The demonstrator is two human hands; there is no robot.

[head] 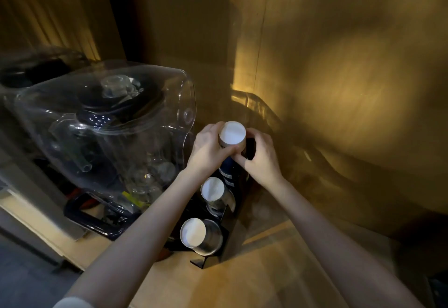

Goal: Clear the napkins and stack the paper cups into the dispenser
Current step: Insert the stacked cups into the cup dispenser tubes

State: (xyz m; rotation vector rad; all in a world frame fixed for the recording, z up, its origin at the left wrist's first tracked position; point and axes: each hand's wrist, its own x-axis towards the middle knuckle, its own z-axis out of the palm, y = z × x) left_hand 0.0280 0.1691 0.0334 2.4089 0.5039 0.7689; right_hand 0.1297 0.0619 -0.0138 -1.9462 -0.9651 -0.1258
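While both hands clamp the upturned paper cup stack [231,138], left hand [209,148] at nine o'clock, right hand [261,159] at three, they steady it into the dispenser [232,239].

Three stacks of paper cups, bottoms up: far stack [232,135], middle stack [213,190], near stack [194,232]. One black dispenser [218,258] with three slots, all filled. Two hands: left hand [208,150], right hand [263,157]. One clear plastic container [109,123] to the left. One wooden surface [254,278]. Zero napkins visible.
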